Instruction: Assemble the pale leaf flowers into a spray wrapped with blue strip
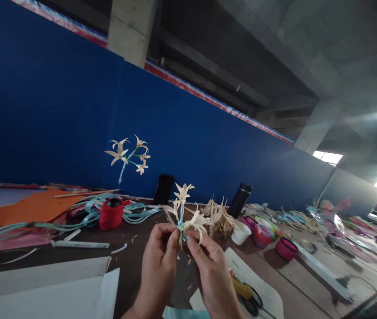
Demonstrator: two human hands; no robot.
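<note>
Between my two hands is a handmade flower stem (181, 215) with pale, straw-coloured petals and light blue wrapping on its stalk. My left hand (160, 259) pinches the stem from the left, thumb and forefinger together. From the other side, my right hand (210, 266) pinches the stalk low down, beneath a pale bloom. What lies right between the fingertips is partly hidden. Farther back on the left, a similar finished-looking flower spray (125, 156) stands upright in a small red pot (111, 214). A heap of dried husk strips (217, 216) lies just beyond my right hand.
Behind the table runs a blue partition (58, 110), with a black phone (163, 189) and a dark bottle (240, 200) before it. Orange paper (32, 208) and light blue strips lie left. A white cup (240, 233), pink pots (286, 249) and scissors (251, 301) are on the right.
</note>
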